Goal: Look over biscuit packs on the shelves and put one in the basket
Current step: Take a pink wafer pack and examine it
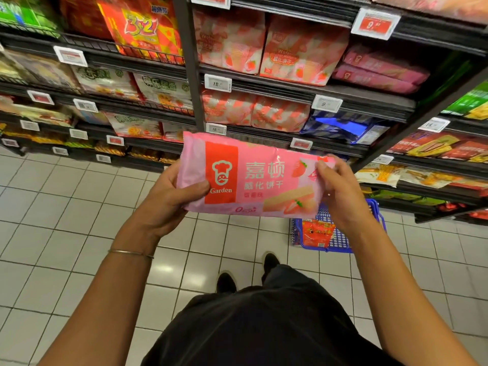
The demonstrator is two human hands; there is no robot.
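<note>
Head view: a pink wafer pack held up in both hands, the basket on the floor below.

The pink wafer pack (pixel 253 178) is in front of the shelves (pixel 290 89), its long axis running left to right and its printed face towards the camera. The left hand (pixel 169 199) grips the left end, thumb on the front. The right hand (pixel 340 191) pinches the upper right corner. The blue basket (pixel 340 240) stands on the tiled floor, below and to the right of the pack, so the right hand is nearer. The pack and right forearm hide much of the basket, and no handle shows. A red packet (pixel 317 232) already lies inside. The fingers behind the pack are hidden.
</note>
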